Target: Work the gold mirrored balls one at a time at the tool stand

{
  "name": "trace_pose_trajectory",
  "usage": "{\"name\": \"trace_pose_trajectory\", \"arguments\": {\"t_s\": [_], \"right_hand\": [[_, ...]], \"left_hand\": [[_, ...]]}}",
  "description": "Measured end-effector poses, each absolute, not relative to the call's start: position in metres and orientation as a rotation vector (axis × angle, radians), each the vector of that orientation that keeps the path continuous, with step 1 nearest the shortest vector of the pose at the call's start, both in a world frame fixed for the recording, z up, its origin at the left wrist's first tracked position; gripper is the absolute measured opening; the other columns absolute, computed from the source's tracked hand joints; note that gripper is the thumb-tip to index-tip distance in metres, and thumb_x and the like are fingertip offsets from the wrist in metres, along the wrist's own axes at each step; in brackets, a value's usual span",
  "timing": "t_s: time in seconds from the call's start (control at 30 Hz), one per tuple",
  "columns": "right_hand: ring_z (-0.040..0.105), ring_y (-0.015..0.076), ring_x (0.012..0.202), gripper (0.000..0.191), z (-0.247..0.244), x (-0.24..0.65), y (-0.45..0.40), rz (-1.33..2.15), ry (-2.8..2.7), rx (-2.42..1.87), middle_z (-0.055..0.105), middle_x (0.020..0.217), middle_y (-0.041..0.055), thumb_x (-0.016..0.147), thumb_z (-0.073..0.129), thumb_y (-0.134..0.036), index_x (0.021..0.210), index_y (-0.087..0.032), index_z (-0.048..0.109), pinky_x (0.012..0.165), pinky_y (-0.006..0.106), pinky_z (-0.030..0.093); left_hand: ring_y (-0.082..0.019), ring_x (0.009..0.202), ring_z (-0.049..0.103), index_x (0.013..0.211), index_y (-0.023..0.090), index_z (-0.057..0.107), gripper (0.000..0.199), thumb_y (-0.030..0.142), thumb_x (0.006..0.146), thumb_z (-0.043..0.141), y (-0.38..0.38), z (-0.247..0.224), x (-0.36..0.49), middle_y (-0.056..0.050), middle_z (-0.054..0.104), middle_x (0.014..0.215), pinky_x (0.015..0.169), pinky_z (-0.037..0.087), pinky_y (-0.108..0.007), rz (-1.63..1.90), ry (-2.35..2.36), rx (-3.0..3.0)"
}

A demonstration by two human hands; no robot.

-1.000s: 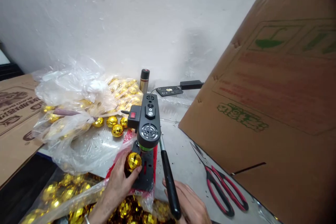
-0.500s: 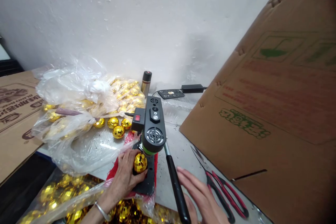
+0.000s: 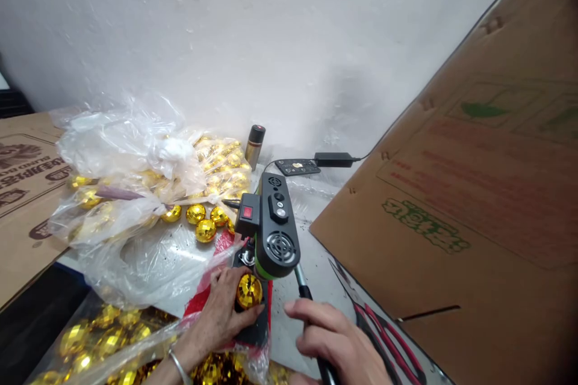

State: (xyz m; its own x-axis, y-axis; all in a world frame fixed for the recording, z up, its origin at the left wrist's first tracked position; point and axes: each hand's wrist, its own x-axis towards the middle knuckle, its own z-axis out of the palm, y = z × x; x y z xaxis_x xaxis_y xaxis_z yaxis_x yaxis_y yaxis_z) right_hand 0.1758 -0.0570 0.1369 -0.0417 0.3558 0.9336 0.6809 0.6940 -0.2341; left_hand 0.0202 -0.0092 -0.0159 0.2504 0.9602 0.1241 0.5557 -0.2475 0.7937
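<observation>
My left hand [image 3: 221, 307] grips a gold mirror ball [image 3: 249, 290] between thumb and fingers, holding it against the black base of a small lever-operated machine [image 3: 277, 225]. The machine's black head, with two round grilles and a red switch on its side, sits just beyond the ball. My right hand [image 3: 341, 340] is at the black lever handle [image 3: 305, 292] on the machine's right side, its fingers curled loosely over the grip. Part of the handle is hidden behind those fingers.
Clear plastic bags [image 3: 135, 150] with gold balls lie at the left, and several loose balls [image 3: 206, 230] rest near the machine. Red-handled scissors [image 3: 383, 331] lie at the right by a large cardboard box [image 3: 451, 192]. A spray can [image 3: 254, 147] stands against the wall.
My right hand has come up from beside the lever onto its handle. The machine has shifted or turned slightly within view. My left hand still holds the ball on the base.
</observation>
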Motion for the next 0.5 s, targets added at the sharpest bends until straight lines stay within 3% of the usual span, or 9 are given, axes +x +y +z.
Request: {"name": "trace_pose_trajectory", "arguments": {"t_s": [0.1,0.17,0.5], "right_hand": [[0.044,0.0071,0.045,0.039,0.127,0.162,-0.046,-0.357,-1.533,-0.834,0.055,0.063,-0.0046,0.109,0.045,-0.018,0.07,-0.023,0.046,0.048,0.023,0.036],[0.036,0.0072,0.046,0.04,0.116,0.156,-0.042,-0.42,-1.479,-0.821,0.048,0.061,-0.0063,0.108,0.043,-0.013,0.069,-0.024,0.042,0.049,0.024,0.034],[0.047,0.0045,0.048,0.04,0.077,0.163,-0.05,-0.5,-1.464,-0.906,0.051,0.06,-0.0112,0.109,0.043,-0.008,0.072,-0.024,0.043,0.075,0.024,0.055]], "left_hand": [[-0.039,0.121,0.061,0.126,0.022,0.068,0.047,0.032,0.082,0.081,-0.009,-0.02,0.022,-0.013,0.073,0.126,0.109,0.047,-0.062,0.848,1.366,1.893],[-0.04,0.123,0.061,0.128,0.021,0.068,0.049,0.031,0.081,0.08,-0.009,-0.022,0.024,-0.013,0.072,0.128,0.109,0.047,-0.063,0.871,1.373,1.876],[-0.038,0.118,0.062,0.125,0.022,0.069,0.047,0.031,0.08,0.08,-0.01,-0.013,0.024,-0.012,0.073,0.124,0.106,0.05,-0.059,0.834,1.37,1.838]]}}
